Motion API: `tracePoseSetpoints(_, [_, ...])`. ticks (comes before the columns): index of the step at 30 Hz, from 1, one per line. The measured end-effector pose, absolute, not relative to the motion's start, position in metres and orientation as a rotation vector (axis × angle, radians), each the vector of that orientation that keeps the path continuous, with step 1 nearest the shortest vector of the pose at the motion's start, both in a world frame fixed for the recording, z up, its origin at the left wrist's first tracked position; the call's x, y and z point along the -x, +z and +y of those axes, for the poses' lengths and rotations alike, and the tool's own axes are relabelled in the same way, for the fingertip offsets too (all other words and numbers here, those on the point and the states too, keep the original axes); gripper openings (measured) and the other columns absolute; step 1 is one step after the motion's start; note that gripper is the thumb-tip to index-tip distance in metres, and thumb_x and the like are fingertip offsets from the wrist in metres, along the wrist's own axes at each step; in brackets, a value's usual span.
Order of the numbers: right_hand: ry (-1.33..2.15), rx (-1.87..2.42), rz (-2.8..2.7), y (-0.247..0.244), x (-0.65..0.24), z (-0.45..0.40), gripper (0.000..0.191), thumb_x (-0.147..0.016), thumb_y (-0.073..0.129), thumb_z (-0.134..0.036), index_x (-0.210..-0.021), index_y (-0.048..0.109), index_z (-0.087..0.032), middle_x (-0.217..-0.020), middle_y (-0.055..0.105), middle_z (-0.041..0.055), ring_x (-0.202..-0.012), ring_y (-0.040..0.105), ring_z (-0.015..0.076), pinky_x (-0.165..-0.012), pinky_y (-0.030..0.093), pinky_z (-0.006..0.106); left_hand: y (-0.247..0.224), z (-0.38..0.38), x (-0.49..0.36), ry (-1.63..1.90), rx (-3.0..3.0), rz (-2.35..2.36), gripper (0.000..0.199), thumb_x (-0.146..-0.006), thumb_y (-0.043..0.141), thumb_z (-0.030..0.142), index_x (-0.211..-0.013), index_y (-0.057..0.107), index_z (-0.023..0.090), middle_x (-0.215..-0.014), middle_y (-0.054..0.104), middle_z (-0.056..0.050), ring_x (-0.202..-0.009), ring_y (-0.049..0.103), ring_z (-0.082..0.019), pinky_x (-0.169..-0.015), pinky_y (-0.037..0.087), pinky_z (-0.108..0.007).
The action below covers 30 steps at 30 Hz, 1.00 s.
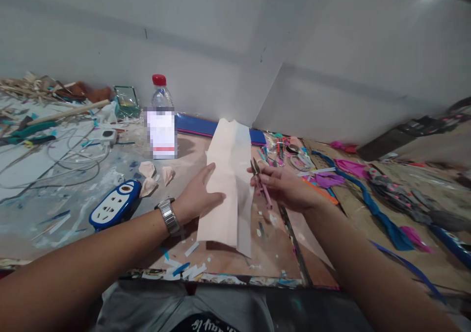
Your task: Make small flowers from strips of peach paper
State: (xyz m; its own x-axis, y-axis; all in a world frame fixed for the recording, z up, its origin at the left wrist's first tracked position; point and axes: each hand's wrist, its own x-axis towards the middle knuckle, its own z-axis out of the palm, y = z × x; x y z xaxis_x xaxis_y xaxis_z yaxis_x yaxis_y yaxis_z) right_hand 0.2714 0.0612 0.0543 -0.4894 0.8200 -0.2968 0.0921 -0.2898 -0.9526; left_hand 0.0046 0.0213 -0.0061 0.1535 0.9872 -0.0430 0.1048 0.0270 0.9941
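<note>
A long pale peach sheet lies lengthwise in front of me, with a whiter sheet along its right side. My left hand, a metal watch at its wrist, rests on the peach sheet's left edge with thumb and fingers apart. Pink-handled scissors are in my right hand, beside the right edge of the sheets. The blades point up and away from me. The fingertips of my right hand touch or nearly touch the white sheet; the exact contact cannot be made out.
Left are a blue-white power strip, peach cut pieces, a red-capped bottle, cables and green-handled pliers. A blue flat box lies behind the sheets. Right are a blue strip, magenta scraps and tape rolls.
</note>
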Motion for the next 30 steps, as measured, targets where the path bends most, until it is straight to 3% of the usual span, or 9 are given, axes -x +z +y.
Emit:
tracePoseSetpoints(5, [2.345,0.716,-1.271,0.044,-0.243,0.010,0.056,-0.084,0.091,-0.034,-0.131,0.068,-0.016,-0.101,0.076,0.0064,-0.084,0.078,0.0181,-0.076,0.062,0.029,-0.002,0.026,-0.003,1.181,-1.238,1.263,0.092,-0.077,0.080,0.018,-0.160,0.041,0.015,-0.167,0.044,-0.017,-0.152,0.046,-0.033,-0.128,0.036,-0.045])
tracePoseSetpoints(10, [2.790,0.427,-1.120,0.016,-0.215,-0.031,0.056,-0.078,0.095,-0.030,-0.123,0.072,-0.008,-0.102,0.077,0.0114,-0.079,0.078,0.0168,-0.076,0.060,0.028,-0.004,0.036,0.003,1.315,-1.090,1.221,0.092,-0.081,0.079,0.017,-0.162,0.036,0.015,-0.165,0.047,-0.018,-0.147,0.052,-0.031,-0.125,0.042,-0.046])
tracePoseSetpoints(16, [2.610,0.522,-1.117,-0.005,-0.208,-0.026,0.048,-0.085,0.090,-0.036,-0.121,0.067,-0.015,-0.102,0.079,0.0097,-0.086,0.079,0.0179,-0.088,0.059,0.034,-0.007,0.043,0.010,1.430,-0.973,1.183,0.060,-0.085,0.077,0.026,-0.142,0.060,0.017,-0.154,0.059,-0.016,-0.135,0.062,-0.031,-0.116,0.051,-0.051])
tracePoseSetpoints(19, [2.494,0.554,-1.133,-0.005,-0.212,-0.019,0.048,-0.091,0.084,-0.041,-0.127,0.062,-0.019,-0.102,0.078,0.0098,-0.088,0.080,0.0217,-0.081,0.061,0.036,-0.004,0.041,0.008,1.389,-0.955,1.164,0.064,-0.083,0.078,0.026,-0.144,0.059,0.017,-0.149,0.063,-0.018,-0.135,0.063,-0.033,-0.114,0.052,-0.052])
tracePoseSetpoints(25, [2.390,0.660,-1.059,0.004,-0.216,-0.024,0.046,-0.097,0.076,-0.042,-0.135,0.060,-0.020,-0.099,0.074,0.0084,-0.082,0.078,0.0217,-0.066,0.061,0.031,-0.003,0.036,0.004,1.357,-1.054,1.079,0.090,-0.074,0.082,0.016,-0.156,0.045,0.016,-0.163,0.050,-0.016,-0.146,0.052,-0.033,-0.126,0.040,-0.050])
tracePoseSetpoints(30, [2.460,0.718,-0.939,0.007,-0.218,-0.031,0.044,-0.099,0.072,-0.044,-0.135,0.059,-0.022,-0.096,0.071,0.0061,-0.074,0.078,0.0195,-0.053,0.054,0.021,-0.006,0.040,0.008,1.387,-0.970,1.020,0.069,-0.077,0.081,0.020,-0.143,0.059,0.018,-0.147,0.065,-0.014,-0.128,0.066,-0.032,-0.111,0.054,-0.052])
